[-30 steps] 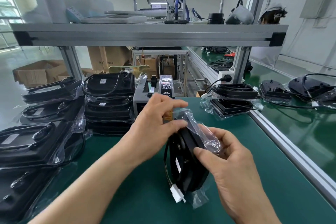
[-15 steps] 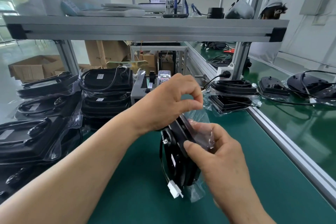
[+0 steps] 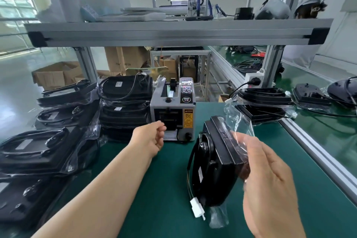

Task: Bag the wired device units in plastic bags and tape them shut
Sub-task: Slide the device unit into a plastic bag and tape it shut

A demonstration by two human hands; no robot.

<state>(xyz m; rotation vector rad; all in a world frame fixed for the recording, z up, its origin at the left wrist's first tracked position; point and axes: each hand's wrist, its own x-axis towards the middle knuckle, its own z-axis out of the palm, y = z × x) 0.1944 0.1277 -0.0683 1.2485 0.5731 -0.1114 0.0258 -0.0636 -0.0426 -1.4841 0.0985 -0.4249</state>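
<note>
A black wired device unit (image 3: 216, 162) stands on edge on the green mat inside a clear plastic bag (image 3: 239, 121), its white connector (image 3: 197, 207) hanging at the lower front. My right hand (image 3: 270, 183) grips the unit and the bag from the right side. My left hand (image 3: 152, 137) is stretched to the grey tape dispenser (image 3: 173, 110), fingers pinched at its outlet; whether tape is between them I cannot tell. The bag's top flap stands loose above the unit.
Stacks of bagged black units (image 3: 123, 102) fill the left side and back (image 3: 42, 152). More units lie at the right (image 3: 264, 100) beyond the aluminium rail (image 3: 318, 152). A metal shelf (image 3: 173, 31) spans overhead.
My left hand left the bag's top and reached forward to the tape dispenser. The right hand keeps holding the bagged unit, now more to the right of it.
</note>
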